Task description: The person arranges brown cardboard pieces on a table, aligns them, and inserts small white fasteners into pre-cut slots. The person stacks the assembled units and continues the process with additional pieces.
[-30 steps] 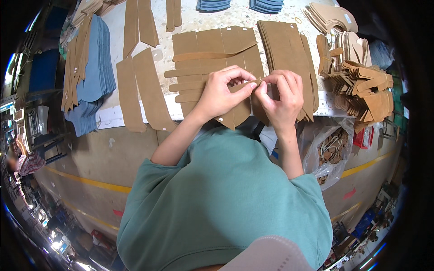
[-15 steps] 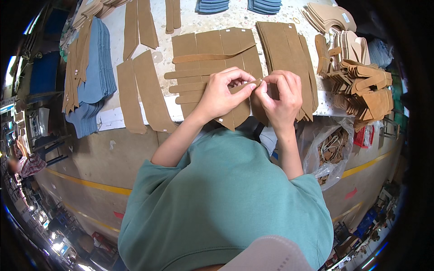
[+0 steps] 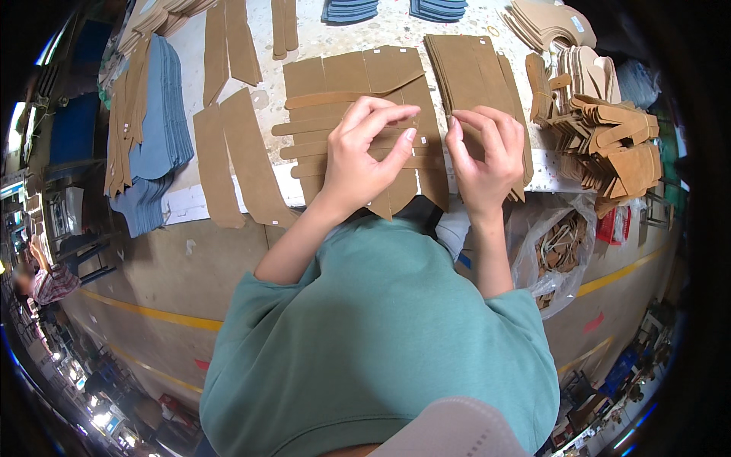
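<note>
My left hand (image 3: 364, 156) and my right hand (image 3: 487, 152) hover over a stack of tan cut pieces (image 3: 346, 76) with a notched lower edge, lying at the near edge of the white table (image 3: 186, 204). The left thumb and forefinger pinch at the top piece near its right side. The right hand's fingers are curled, with their tips against the same piece a little to the right. Whether they grip anything is hidden. A second tan stack (image 3: 468, 57) lies just behind the right hand.
Long tan strips (image 3: 244, 164) and a pile of blue pieces (image 3: 156, 126) lie at the left. Heaps of small tan shapes (image 3: 609, 141) fill the right side. More blue stacks (image 3: 350, 9) sit at the far edge. A clear plastic bag of scraps (image 3: 560, 247) hangs below the table's right.
My two hands were pinched together at one spot over the tan stack. They have now drawn a short way apart, the left to the left and the right to the right.
</note>
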### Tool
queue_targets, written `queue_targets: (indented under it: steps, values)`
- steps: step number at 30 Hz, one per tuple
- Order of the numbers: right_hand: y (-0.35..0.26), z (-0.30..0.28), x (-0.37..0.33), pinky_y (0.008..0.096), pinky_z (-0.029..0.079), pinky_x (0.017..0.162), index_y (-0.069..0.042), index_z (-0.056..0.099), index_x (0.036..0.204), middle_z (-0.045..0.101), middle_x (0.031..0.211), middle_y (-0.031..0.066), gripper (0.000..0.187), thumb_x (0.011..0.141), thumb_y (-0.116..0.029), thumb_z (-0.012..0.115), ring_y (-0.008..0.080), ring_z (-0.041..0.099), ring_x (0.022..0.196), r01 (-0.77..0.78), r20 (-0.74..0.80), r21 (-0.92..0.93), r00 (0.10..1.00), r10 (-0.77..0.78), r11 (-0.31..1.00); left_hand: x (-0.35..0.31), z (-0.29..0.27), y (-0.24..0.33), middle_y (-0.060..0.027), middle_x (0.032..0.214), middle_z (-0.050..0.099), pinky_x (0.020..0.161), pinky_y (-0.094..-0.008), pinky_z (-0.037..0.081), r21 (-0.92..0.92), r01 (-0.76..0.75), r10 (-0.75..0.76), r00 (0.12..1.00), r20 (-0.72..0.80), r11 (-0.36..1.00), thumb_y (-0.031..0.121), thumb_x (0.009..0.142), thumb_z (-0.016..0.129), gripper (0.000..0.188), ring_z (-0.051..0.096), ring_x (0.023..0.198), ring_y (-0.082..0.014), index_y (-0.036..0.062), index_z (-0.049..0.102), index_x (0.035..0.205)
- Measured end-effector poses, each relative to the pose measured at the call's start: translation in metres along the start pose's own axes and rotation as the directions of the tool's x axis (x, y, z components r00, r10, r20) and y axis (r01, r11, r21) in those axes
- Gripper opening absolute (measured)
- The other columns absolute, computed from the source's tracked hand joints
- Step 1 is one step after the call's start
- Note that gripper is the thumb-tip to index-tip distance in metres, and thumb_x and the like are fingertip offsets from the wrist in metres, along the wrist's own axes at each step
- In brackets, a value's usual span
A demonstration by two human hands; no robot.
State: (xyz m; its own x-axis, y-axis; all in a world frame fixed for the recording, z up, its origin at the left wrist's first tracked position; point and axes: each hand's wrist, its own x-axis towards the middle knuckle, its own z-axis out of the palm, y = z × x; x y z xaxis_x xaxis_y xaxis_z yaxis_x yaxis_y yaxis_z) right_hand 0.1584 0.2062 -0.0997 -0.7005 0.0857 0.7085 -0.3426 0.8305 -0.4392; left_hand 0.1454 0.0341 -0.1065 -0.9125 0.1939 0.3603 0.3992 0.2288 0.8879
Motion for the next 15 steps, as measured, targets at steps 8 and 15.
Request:
queue_targets:
  steps: [8,15]
  values:
    - [-0.016,0.018,-0.003,0.0346,0.052,0.073,-0.014,0.071,0.087,0.064,0.09,0.0,0.021,0.069,-0.007,0.078,0.0223,0.06,0.09,0.083,-0.03,-0.02,0.996,-0.084,0.996,-0.01,0.002,-0.001,-0.0081,0.111,0.061,0.091,-0.0264,0.049,-0.318,0.213,-0.181,0.975,0.127,0.924,0.001,0.096,0.058,0.026,0.06,0.102,-0.0137,-0.004,0.065,0.121]
    - [-0.023,0.017,-0.008,0.0345,0.05,0.076,-0.011,0.073,0.092,0.065,0.091,0.004,0.024,0.07,-0.003,0.078,0.0232,0.06,0.088,0.068,0.004,0.076,0.998,-0.069,0.995,-0.012,0.005,0.002,-0.0088,0.108,0.064,0.09,-0.0269,0.05,-0.519,0.243,-0.247,0.967,0.063,0.82,0.009,0.099,0.057,0.024,0.062,0.101,-0.0145,-0.0041,0.067,0.117]
